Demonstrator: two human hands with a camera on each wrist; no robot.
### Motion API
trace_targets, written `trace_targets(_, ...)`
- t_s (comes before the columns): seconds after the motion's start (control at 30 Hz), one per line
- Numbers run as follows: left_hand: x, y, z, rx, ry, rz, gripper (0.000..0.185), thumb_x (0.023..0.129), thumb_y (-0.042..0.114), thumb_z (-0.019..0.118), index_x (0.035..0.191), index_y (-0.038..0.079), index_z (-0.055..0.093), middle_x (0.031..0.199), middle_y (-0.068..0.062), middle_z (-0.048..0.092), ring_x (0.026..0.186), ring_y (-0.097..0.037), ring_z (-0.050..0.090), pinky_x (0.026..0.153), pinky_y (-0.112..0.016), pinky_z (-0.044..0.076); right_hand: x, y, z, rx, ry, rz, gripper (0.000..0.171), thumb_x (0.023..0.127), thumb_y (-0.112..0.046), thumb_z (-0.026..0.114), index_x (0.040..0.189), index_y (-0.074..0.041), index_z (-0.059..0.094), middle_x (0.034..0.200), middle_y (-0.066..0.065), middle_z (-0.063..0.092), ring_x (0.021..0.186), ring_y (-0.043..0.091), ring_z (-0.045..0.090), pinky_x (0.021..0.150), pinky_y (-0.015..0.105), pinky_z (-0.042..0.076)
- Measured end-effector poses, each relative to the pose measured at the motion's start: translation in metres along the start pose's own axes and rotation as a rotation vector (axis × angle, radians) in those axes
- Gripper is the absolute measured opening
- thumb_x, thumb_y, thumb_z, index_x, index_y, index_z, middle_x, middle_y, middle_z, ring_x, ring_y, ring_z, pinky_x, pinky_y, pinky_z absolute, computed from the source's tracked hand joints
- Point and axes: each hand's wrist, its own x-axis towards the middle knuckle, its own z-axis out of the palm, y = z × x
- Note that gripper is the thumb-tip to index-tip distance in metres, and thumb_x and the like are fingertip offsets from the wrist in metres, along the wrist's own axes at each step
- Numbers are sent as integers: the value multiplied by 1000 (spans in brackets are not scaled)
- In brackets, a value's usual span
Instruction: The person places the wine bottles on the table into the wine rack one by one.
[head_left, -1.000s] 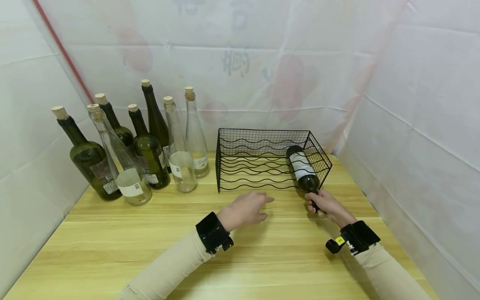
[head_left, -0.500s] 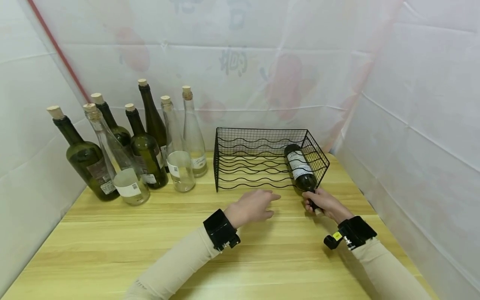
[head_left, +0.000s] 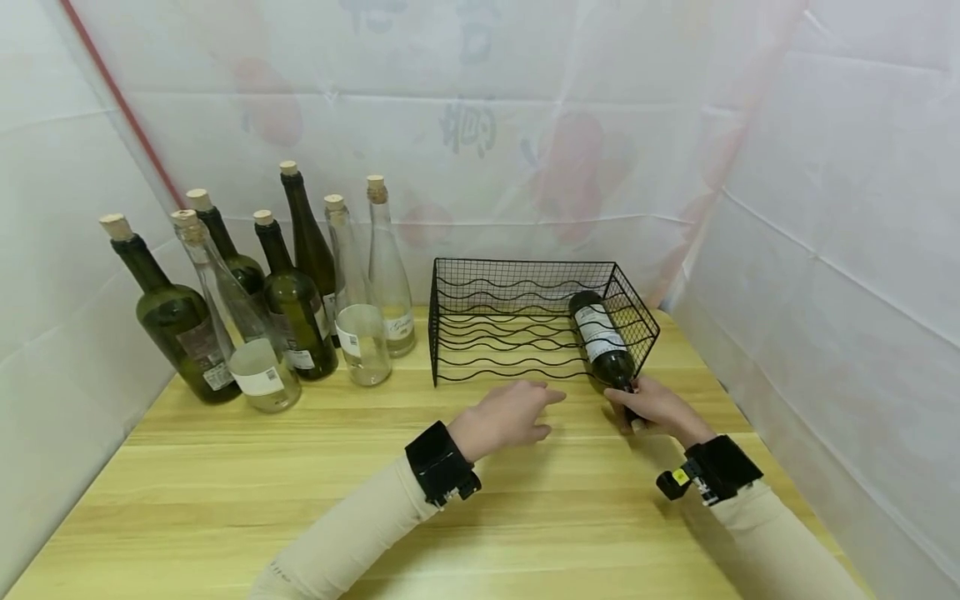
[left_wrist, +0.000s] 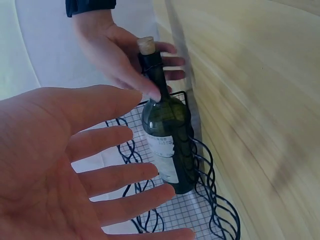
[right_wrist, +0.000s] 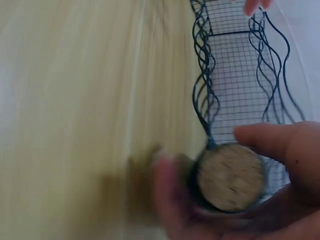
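Observation:
A dark green wine bottle (head_left: 606, 340) with a white label lies in the right end of the black wire wine rack (head_left: 525, 261), its neck pointing out over the front. My right hand (head_left: 658, 407) is around that neck. In the left wrist view the right hand's fingers (left_wrist: 173, 61) are spread straight off the glass, with the thumb close against the neck. The bottle's cork (right_wrist: 231, 177) faces the right wrist camera, beside the blurred fingers. My left hand (head_left: 504, 418) hovers before the rack with fingers extended, holding nothing.
Several corked bottles stand upright on the left of the wooden table (head_left: 315, 492), among them a green bottle (head_left: 176, 321) and a clear bottle (head_left: 390, 275). White sheeting (head_left: 840, 250) hangs behind and at both sides.
My right hand's grip on the bottle's neck has loosened, and its fingers have opened out. The left hand has shifted slightly right. The bottle stays in the rack.

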Motion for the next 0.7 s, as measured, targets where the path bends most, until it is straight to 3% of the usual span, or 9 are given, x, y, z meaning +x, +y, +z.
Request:
trace_targets(0.07,-3,-1,-1,8,12,4,58,97,26,72,151,19,53,151,-9,58,75,-7,65,51,-14,47,-10,-7,-1,-162,32,16,66,107,-38,54,138,17,38,68,4,55,56,14,44,58,30,42)
trace_targets(0.17,-8,-4,-3,12,24,-1,58,97,26,73,151,19,53,148,-9,60,86,-9,69,61,-15,54,-25,-20,-1,-389,91,24,85,104,-41,58,150,18,19,74,8,56,64,19,51,63,33,40)
trace_targets(0.27,-14,-8,-6,8,31,-22,59,97,26,73,151,18,53,151,-11,58,97,-15,73,69,-20,59,-35,-35,3,-564,151,-40,85,102,-38,62,150,21,24,96,23,66,86,36,65,75,42,50)
trace_targets(0.33,-19,-13,-8,8,41,-37,59,96,27,74,151,18,54,154,-13,56,101,-21,75,73,-23,61,-40,-44,7,-635,180,-88,81,102,-36,63,149,20,28,118,35,62,103,48,63,87,52,53)
trace_targets(0.43,-26,-20,-12,3,61,-50,58,96,27,74,151,17,54,152,-14,57,104,-24,75,75,-25,63,-46,-59,15,-675,203,-134,82,102,-35,63,154,17,26,142,43,48,119,56,57,104,63,48)
trace_targets(0.47,-29,-22,-13,-2,68,-53,58,96,26,74,151,16,54,152,-13,57,105,-24,74,78,-27,63,-47,-64,18,-675,202,-137,81,103,-36,62,155,15,26,144,43,46,114,54,61,100,60,51)
trace_targets(0.53,-36,-27,-15,0,79,-63,59,96,26,74,151,16,54,150,-13,59,122,-27,69,92,-32,62,-49,-74,24,-681,206,-160,79,103,-37,62,155,12,28,142,40,50,108,49,64,98,57,52)
trace_targets(0.63,-47,-34,-18,-12,87,-91,60,96,26,74,151,17,53,150,-13,59,131,-30,63,93,-39,63,-50,-90,34,-686,222,-204,76,103,-37,63,156,8,31,139,36,56,93,42,69,94,53,55)
trace_targets(0.7,-55,-38,-20,-24,97,-111,60,95,26,75,151,17,53,151,-15,58,130,-32,64,89,-41,64,-49,-100,40,-700,245,-257,73,102,-36,64,153,8,36,138,35,58,104,44,67,97,56,54)
